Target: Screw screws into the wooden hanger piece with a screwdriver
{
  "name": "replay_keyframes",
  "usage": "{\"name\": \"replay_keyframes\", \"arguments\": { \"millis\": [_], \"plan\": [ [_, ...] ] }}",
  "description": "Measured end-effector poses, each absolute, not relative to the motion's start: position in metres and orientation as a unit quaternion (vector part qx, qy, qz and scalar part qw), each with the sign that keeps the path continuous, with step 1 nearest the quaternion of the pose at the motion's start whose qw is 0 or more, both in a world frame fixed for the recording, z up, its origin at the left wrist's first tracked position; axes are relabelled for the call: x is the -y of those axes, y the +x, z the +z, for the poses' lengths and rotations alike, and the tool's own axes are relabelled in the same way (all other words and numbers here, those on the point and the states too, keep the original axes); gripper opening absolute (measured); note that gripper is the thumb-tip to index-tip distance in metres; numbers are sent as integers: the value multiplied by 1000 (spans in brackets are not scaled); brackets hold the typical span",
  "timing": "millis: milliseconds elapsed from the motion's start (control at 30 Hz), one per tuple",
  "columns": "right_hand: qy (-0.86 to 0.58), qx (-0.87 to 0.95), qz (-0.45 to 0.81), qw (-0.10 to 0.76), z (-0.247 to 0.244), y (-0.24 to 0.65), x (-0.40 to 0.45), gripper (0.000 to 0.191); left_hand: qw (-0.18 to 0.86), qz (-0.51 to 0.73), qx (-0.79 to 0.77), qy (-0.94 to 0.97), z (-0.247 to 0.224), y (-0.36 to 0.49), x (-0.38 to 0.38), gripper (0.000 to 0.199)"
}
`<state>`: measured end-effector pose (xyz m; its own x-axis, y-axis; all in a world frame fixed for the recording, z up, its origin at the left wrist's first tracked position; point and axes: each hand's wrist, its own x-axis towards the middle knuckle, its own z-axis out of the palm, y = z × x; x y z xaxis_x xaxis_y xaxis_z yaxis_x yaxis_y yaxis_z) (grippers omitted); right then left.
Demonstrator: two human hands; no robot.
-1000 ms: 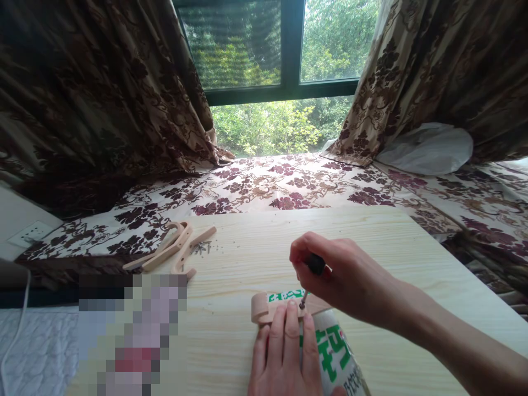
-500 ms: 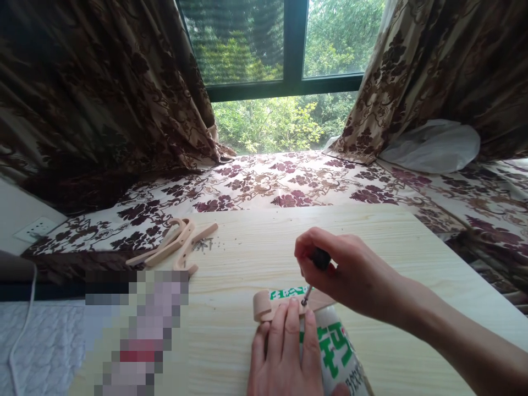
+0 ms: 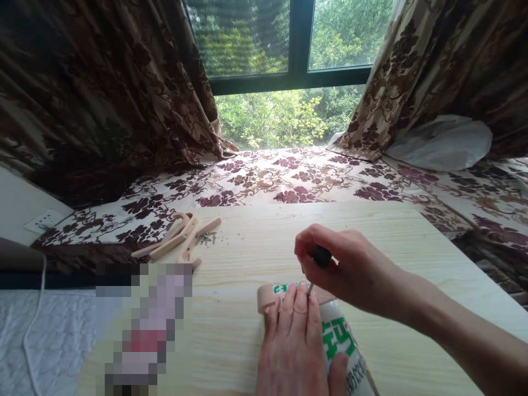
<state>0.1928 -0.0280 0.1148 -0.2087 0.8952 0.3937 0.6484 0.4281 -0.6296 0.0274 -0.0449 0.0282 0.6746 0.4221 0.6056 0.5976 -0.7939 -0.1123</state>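
Note:
My right hand [image 3: 338, 261] is closed around the dark handle of a screwdriver [image 3: 322, 256], whose thin shaft slants down to the left. Its tip meets a curved wooden hook [image 3: 266, 297] between the fingers of my left hand; the exact contact is partly hidden. My left hand [image 3: 292, 341] presses the hook down, fingers side by side across it and thumb on the carton. That white carton [image 3: 342, 341] with green lettering lies under the hook. Farther back on the left are more curved wooden hooks [image 3: 177, 239], with a small pile of screws [image 3: 207, 237] beside them.
The work stands on a pale wooden tabletop [image 3: 231, 264]. A pixelated patch [image 3: 144, 324] covers something on its left. Behind are a flower-patterned covered sill [image 3: 264, 179], curtains and a window. A white plastic bag [image 3: 445, 143] lies at the right; a white cable [image 3: 28, 341] hangs at the left.
My left hand has slid forward over the wooden hook, and its fingers hide more of it and of the screw. My right hand keeps the screwdriver in place. The whole view has shifted slightly.

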Motion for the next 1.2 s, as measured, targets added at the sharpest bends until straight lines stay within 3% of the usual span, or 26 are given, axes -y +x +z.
{"name": "replay_keyframes", "arguments": {
  "millis": [667,767,1000,1200],
  "plan": [
    [-497,780,193,329,125,199,36,2,75,-225,335,-912,28,31,52,51],
    [-485,805,211,268,141,203,31,7,74,-220,328,-916,28,30,50,51],
    [-467,865,183,32,185,200,24,25,57,-233,335,-911,26,31,49,51],
    [-476,870,126,4,176,188,17,26,32,-220,340,-914,27,31,49,53]
  ]
}}
